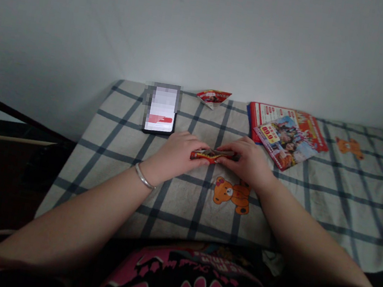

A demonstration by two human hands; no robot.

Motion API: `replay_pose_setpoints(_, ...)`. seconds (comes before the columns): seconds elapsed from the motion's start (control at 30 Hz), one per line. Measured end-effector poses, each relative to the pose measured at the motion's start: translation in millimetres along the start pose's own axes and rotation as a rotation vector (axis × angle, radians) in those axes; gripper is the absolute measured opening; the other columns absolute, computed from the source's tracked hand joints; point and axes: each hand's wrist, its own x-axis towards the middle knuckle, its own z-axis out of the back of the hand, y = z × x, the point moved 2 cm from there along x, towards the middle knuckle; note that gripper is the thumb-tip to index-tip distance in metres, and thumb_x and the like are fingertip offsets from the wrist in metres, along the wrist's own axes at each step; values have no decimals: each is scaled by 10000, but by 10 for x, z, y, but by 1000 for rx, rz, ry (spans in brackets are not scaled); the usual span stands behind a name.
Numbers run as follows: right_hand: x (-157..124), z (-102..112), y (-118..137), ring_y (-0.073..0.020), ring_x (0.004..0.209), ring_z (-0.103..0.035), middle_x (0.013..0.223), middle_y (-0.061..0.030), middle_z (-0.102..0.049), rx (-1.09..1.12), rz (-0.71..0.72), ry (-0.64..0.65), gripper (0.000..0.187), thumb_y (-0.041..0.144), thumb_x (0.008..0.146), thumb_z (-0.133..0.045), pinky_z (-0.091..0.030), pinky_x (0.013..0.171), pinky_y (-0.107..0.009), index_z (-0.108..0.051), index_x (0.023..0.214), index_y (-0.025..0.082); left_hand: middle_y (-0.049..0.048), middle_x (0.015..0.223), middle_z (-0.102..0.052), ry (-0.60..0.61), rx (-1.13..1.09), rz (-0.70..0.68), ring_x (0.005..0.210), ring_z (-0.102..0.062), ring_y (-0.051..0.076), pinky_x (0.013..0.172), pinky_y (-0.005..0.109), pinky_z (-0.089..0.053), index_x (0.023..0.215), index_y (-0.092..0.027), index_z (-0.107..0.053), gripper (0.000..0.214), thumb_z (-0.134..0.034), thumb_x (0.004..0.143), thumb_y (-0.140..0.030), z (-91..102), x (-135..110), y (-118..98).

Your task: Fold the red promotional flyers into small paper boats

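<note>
Between my two hands, just above or on the checked cloth, is a small folded piece of printed paper, red with yellow. My left hand pinches its left end, thumb on the near side. At the other end, my right hand grips the paper between thumb and fingers. The paper's middle gapes slightly along its upper edge. A silver bangle circles my left wrist. Beyond the hands, near the wall, a small folded red paper piece comes to a point on its near side.
A phone with a lit screen lies beyond my left hand. Several red printed leaflets are stacked at the right, a colourful flyer on top. The checked cloth with printed bears meets a pale wall; its left edge drops toward a dark floor.
</note>
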Motion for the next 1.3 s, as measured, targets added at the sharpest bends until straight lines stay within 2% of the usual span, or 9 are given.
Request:
replay_pose_setpoints(0.27, 4, -43, -23, -227, 862, -609, 890, -52, -739, 5, 101, 19, 293, 323, 775, -817, -456, 797, -365, -733, 1028, 200, 52, 914, -713, 28, 13, 51, 897, -597, 234, 811, 355, -428, 1039, -210, -741, 410, -774, 782, -528, 17, 16, -15)
replay_pose_setpoints(0.5, 4, -32, -13, -237, 879, -607, 918, -51, -736, -8, 111, 21, 343, 335, 774, -817, -457, 817, -377, -713, 1079, 220, 37, 853, -679, 21, 48, 33, 861, -571, 219, 811, 346, -423, 1016, -221, -741, 405, -787, 765, -535, 9, 5, -17)
replay_pose_setpoints(0.8, 13, -36, 11, -205, 775, -580, 763, -24, -673, 6, 110, 16, 219, 341, 807, -789, -451, 731, -340, -718, 975, 221, 32, 881, -681, -122, 33, -63, 890, -552, 210, 825, 357, -441, 919, -210, -744, 178, -745, 850, -375, 66, -12, -22)
replay_pose_setpoints(1.0, -1, 15, -41, -202, 802, -593, 831, -36, -685, 23, 135, 4, 143, 352, 848, -743, -464, 749, -343, -720, 922, 232, 16, 865, -716, -193, 19, -68, 873, -576, 198, 826, 365, -432, 841, -223, -736, 147, -720, 876, -364, 87, -13, 16)
replay_pose_setpoints(1.17, -19, 79, -81, -204, 798, -597, 791, -35, -688, 19, 107, -61, 78, 292, 855, -724, -462, 732, -338, -703, 830, 221, 0, 834, -725, -202, 25, -52, 841, -585, 190, 817, 366, -414, 791, -225, -727, 132, -724, 872, -329, 115, 0, 56)
replay_pose_setpoints(1.3, -28, 77, -63, -200, 759, -589, 720, -25, -656, 6, 3, -113, 151, 286, 850, -715, -441, 688, -328, -659, 725, 222, 2, 858, -739, -167, 35, -35, 858, -587, 199, 822, 379, -410, 798, -234, -729, 143, -693, 893, -335, 114, 1, 70)
